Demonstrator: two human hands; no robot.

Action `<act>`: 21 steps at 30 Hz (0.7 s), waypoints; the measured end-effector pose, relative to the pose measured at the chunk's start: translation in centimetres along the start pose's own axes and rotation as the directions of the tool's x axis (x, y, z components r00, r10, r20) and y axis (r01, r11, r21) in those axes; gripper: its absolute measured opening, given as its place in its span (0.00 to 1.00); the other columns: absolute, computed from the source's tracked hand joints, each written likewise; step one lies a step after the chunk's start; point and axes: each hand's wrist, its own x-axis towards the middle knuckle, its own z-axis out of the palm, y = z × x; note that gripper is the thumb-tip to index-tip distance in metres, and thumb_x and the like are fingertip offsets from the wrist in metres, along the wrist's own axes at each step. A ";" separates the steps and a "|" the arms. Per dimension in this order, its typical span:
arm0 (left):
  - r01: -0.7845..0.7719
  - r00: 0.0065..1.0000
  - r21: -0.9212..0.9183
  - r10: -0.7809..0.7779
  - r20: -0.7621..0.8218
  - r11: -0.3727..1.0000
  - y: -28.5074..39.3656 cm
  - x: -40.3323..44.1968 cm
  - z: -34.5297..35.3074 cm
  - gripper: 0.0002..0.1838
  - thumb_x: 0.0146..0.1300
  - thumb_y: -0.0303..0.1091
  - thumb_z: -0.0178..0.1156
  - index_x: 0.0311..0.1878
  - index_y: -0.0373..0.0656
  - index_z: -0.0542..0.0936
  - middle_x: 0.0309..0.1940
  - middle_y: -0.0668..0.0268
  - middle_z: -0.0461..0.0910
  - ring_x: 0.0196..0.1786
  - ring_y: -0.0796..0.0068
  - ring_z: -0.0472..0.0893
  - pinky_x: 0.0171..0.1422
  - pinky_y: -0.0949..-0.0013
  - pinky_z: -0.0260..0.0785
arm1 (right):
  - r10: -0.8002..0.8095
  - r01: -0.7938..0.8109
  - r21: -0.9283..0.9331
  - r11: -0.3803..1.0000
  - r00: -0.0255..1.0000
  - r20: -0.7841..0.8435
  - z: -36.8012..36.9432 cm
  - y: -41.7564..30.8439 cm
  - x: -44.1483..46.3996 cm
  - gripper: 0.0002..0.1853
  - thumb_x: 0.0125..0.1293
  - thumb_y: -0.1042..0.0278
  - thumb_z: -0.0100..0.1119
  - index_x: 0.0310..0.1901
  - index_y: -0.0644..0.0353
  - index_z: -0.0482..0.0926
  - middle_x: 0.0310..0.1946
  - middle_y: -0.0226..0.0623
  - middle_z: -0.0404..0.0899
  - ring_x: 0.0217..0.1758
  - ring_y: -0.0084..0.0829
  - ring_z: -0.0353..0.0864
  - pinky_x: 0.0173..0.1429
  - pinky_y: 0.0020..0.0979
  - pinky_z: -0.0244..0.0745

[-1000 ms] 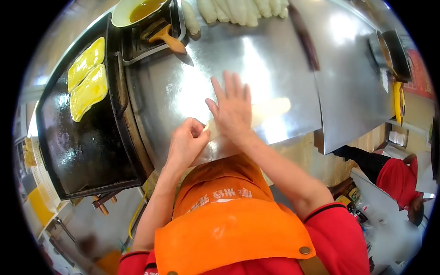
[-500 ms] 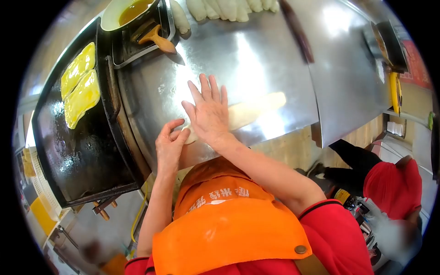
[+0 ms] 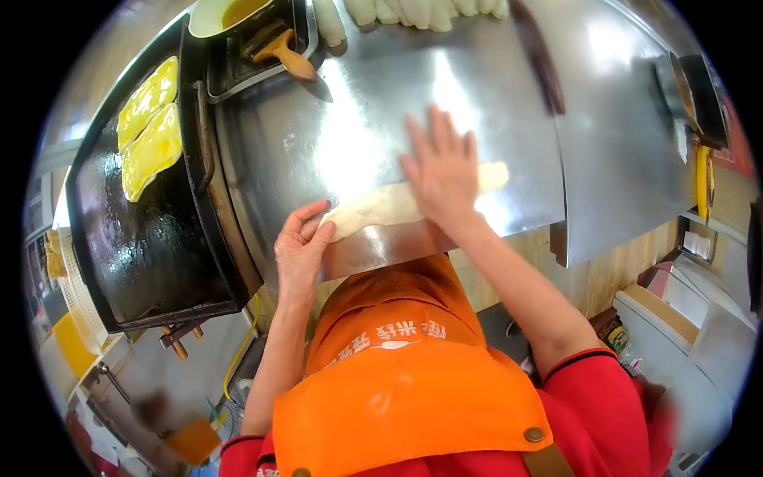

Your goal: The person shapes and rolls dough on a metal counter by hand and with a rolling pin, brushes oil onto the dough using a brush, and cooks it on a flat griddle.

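A long pale strip of dough [image 3: 373, 207] lies along the near edge of the steel worktop [image 3: 366, 111]. Its left end is pinched between the thumb and fingers of my left hand [image 3: 300, 246]. My right hand [image 3: 443, 171], a little blurred, rests flat across the strip towards its right end, palm down and fingers spread. The dough shows on both sides of that palm; the part beneath it is hidden.
On the left, a black griddle [image 3: 143, 262] carries two yellow, glossy flat pieces of dough [image 3: 151, 151]. A brush with a wooden handle [image 3: 294, 62] lies on a metal tray [image 3: 262, 75] beside a bowl of brown liquid [image 3: 211, 20]. Several dough pieces [image 3: 421, 12] line the back.
My right hand has slid right along the dough, uncovering its left and middle parts. My left hand stays at the left end. The person in red at the right is now mostly out of sight.
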 end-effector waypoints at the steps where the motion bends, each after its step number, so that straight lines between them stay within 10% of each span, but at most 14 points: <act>1: -0.007 1.000 -0.015 0.007 0.001 1.000 0.4 -0.2 0.4 0.17 0.65 0.23 0.59 0.57 0.37 0.75 0.42 0.59 0.85 0.44 0.79 0.82 0.52 0.75 0.73 | -0.018 0.018 -0.006 1.000 1.000 0.021 0.0 0.1 0.1 0.30 0.66 0.52 0.57 0.68 0.48 0.68 0.72 0.42 0.60 0.76 0.44 0.54 0.76 0.55 0.47; 15: -0.021 0.985 0.169 -0.009 0.175 0.985 3.1 -1.5 10.2 0.18 0.68 0.24 0.56 0.61 0.37 0.73 0.50 0.59 0.82 0.52 0.73 0.81 0.58 0.72 0.72 | -0.042 0.041 -0.066 0.997 0.999 -0.004 -1.4 4.9 -0.3 0.27 0.67 0.54 0.55 0.67 0.48 0.70 0.71 0.43 0.61 0.74 0.43 0.58 0.73 0.56 0.52; 17: -0.231 0.962 0.246 0.184 0.200 0.941 2.1 -1.6 9.8 0.21 0.67 0.23 0.55 0.64 0.38 0.71 0.52 0.56 0.81 0.55 0.68 0.80 0.61 0.69 0.71 | -0.051 0.051 -0.054 0.997 0.999 0.011 -1.4 5.1 -0.4 0.27 0.67 0.55 0.56 0.67 0.47 0.70 0.71 0.42 0.61 0.75 0.43 0.58 0.73 0.56 0.51; 21: -0.724 0.645 0.612 0.625 0.439 0.318 1.4 -1.1 9.7 0.32 0.60 0.27 0.62 0.68 0.37 0.66 0.63 0.51 0.72 0.65 0.55 0.73 0.69 0.58 0.65 | -0.038 0.038 -0.020 0.999 0.999 0.010 -1.1 5.1 -0.6 0.27 0.67 0.56 0.56 0.67 0.47 0.70 0.71 0.42 0.60 0.75 0.43 0.56 0.74 0.55 0.50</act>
